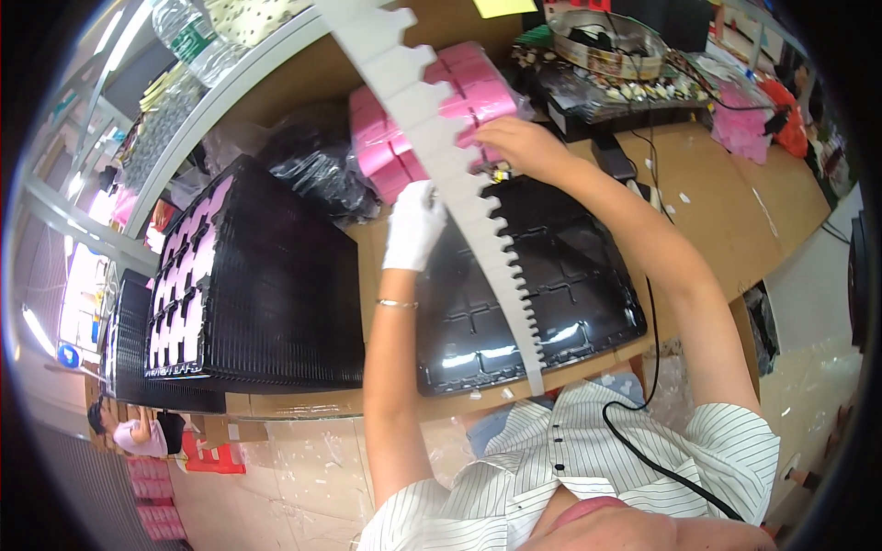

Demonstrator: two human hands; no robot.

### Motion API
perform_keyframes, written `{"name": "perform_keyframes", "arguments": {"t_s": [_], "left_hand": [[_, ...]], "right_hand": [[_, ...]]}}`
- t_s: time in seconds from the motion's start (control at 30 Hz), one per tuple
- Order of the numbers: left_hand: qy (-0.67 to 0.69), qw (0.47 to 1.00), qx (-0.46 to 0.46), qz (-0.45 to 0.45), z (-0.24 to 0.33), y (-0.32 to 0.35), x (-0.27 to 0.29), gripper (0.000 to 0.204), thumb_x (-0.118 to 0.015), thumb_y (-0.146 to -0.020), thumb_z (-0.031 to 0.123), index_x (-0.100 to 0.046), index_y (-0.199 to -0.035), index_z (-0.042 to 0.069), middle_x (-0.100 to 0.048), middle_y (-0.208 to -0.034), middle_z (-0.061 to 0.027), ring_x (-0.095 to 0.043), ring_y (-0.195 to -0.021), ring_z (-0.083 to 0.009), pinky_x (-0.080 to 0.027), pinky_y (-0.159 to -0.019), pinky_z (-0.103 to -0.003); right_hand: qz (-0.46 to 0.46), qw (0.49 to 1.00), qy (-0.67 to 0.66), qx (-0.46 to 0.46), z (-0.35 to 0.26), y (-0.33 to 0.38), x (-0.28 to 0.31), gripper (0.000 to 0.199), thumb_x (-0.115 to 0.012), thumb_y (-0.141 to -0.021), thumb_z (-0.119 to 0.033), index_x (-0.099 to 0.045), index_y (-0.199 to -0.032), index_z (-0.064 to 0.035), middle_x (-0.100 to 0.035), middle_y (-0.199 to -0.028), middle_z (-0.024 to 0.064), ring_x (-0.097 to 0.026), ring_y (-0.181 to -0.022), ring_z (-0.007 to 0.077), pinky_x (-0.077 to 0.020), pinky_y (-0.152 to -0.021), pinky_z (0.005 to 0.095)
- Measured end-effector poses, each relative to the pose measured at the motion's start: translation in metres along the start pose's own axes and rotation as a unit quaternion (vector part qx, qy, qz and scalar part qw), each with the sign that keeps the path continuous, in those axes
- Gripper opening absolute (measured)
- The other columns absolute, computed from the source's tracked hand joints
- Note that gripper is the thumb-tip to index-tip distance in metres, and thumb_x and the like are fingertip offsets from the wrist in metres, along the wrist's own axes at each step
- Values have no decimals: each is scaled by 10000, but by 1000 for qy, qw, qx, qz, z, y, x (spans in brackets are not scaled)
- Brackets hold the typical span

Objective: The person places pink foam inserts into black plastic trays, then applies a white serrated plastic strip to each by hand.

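Observation:
A long white strip (450, 170) with a notched right edge slants across the view, from the top down to near my shirt. My left hand (415, 228), in a white glove, is closed at the strip's left edge, its fingertips partly hidden there. On the other side, my bare right hand (524, 147) has its fingers bent together at the notched edge; what they pinch, if anything, is too small to tell. Beneath the strip lies a black plastic tray (579, 285) with moulded recesses. Small yellowish pieces (501, 174) lie just below my right fingers.
A tall stack of black trays (285, 275) stands left. Behind my hands are pink wrapped bundles (478, 83) and a black plastic bag (317, 165). A round container (611, 46) sits back right. A black cable (654, 340) hangs past my right arm. A person (142, 432) is far left.

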State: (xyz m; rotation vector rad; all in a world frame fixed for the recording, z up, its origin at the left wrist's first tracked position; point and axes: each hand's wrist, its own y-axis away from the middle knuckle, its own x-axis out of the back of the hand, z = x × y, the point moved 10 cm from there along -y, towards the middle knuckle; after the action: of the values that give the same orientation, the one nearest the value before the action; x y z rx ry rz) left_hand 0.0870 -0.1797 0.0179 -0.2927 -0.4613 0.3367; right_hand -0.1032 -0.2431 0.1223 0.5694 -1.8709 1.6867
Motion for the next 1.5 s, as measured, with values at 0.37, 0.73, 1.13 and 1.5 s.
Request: {"name": "perform_keyframes", "arguments": {"t_s": [0.37,0.73,1.13,1.5], "left_hand": [[-200,972,-113,51,45,-3,9,168,-658,-866,144,-689,-1009,62,-680,-1004,-126,-637,-965,-311,-507,-878,-397],[-225,940,-248,68,75,-40,-24,154,-665,-824,92,-689,-975,76,-679,-987,-119,-636,-929,-313,-517,-849,-410],[-490,849,-197,-5,42,-96,-94,502,-571,-841,235,-542,-1287,5,-542,-1306,-209,-470,-1256,-399,-312,-1102,-506],[108,993,-35,-4,65,32,-21,639,-721,-855,364,-469,-1338,30,-564,-1281,-149,-546,-1181,-279,-440,-995,-386]], "right_hand": [[-126,985,118,7,91,-45,-100,206,-647,-840,-143,-687,-999,-17,-637,-1023,104,-587,-989,285,-495,-850,380],[-304,886,-204,-284,149,-62,-113,170,-749,-839,-135,-657,-754,-21,-659,-738,27,-580,-726,100,-469,-689,269],[43,999,-19,-1,-36,-53,-2,126,-665,-849,-139,-628,-920,-42,-603,-1105,107,-533,-1079,290,-396,-958,366],[71,544,-640,-537,42,121,-42,246,-689,-892,-126,-642,-1118,-41,-681,-1045,35,-643,-977,127,-505,-843,279]]}}
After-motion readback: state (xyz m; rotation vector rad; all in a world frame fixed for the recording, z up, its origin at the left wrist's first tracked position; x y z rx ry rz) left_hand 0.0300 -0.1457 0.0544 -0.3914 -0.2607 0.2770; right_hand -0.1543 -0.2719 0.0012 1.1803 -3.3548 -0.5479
